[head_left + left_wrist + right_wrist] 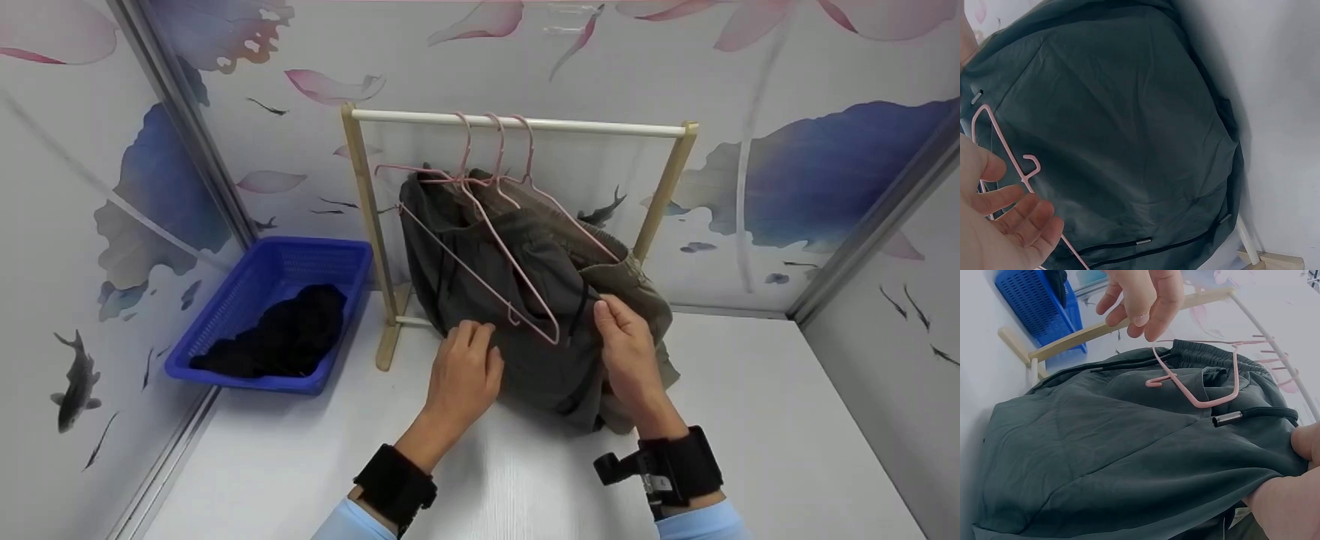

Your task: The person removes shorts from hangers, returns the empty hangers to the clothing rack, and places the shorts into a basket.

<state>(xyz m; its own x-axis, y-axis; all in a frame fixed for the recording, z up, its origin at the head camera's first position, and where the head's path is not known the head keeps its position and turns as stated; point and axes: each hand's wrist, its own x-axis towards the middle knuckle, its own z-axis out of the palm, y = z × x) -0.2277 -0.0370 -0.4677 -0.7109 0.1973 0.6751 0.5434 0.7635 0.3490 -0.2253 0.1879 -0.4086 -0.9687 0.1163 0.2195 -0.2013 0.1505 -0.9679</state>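
My right hand [630, 352] pinches the side edge of the dark grey drawstring pants [540, 382], thumb on the near face. In the right wrist view the fabric bunches at that grip, beside a black drawstring [1266, 412] with a metal tip. A pink hanger [1185, 392] lies across the front of the pants, and its lower corner points toward me. My left hand [461, 375] is at the left of the pants, fingers loosely bent. In the left wrist view nothing shows between those fingers, close to the hanger; whether they touch the cloth cannot be told.
A wooden rack with a white rail [600, 127] carries pink hangers. Khaki-brown pants [656, 307] hang behind the grey ones. At left a blue basket [180, 356] holds a black garment [285, 337]. Patterned panels surround the white table [750, 420].
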